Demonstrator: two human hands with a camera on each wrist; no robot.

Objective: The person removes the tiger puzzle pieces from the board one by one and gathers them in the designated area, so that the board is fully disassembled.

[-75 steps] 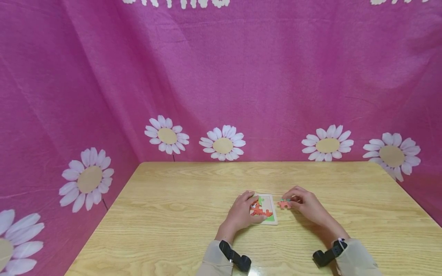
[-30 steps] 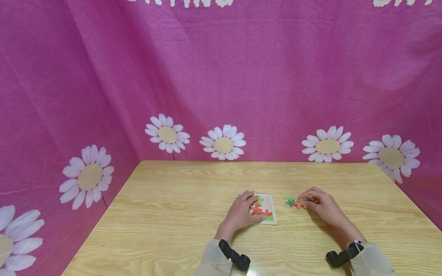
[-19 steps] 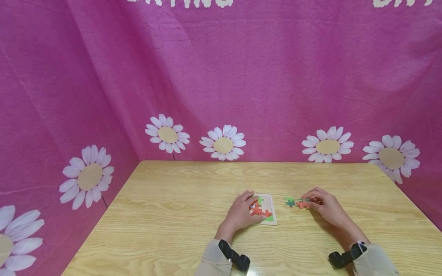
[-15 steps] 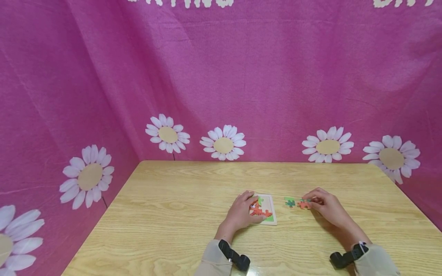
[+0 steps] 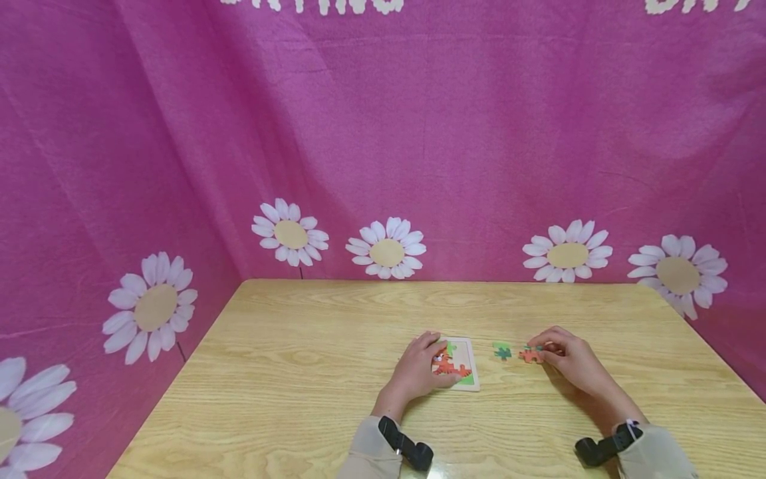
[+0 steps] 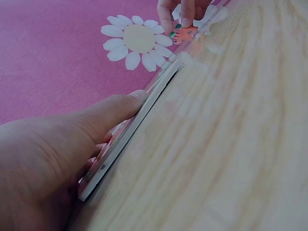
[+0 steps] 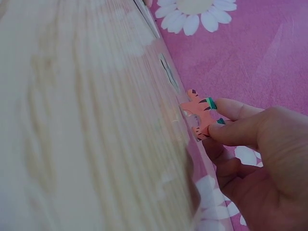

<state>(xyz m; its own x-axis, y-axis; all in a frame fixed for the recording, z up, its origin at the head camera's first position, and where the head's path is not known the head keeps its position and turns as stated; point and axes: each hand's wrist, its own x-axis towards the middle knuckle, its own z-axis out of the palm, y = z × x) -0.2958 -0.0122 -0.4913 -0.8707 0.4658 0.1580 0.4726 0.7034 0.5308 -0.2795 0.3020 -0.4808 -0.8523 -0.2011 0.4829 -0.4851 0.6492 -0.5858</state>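
My left hand (image 5: 415, 366) holds a small wooden jigsaw puzzle tray (image 5: 476, 379) on the table, covering its left part. The thumb (image 6: 126, 103) lies along the near edge in the left wrist view, with the other fingers across the tray. Orange tiger pieces and green pieces fill part of it; bare wood shows at its upper right. To the right, my right hand (image 5: 568, 359) pinches an orange puzzle piece (image 7: 202, 115) with black stripes and green bits between thumb and index finger. Between tray and right hand lies a green puzzle piece (image 5: 502, 350).
The light wood-grain table (image 5: 299, 372) reaches back to a pink cloth (image 5: 479, 133) printed with white daisies, which also hangs along the left side. Each wrist wears a black camera mount, the right one (image 5: 607, 446) close over the tabletop.
The right hand has moved right, away from the tray, with the orange piece. The green piece now lies apart from it on the table. The left hand has stayed put.
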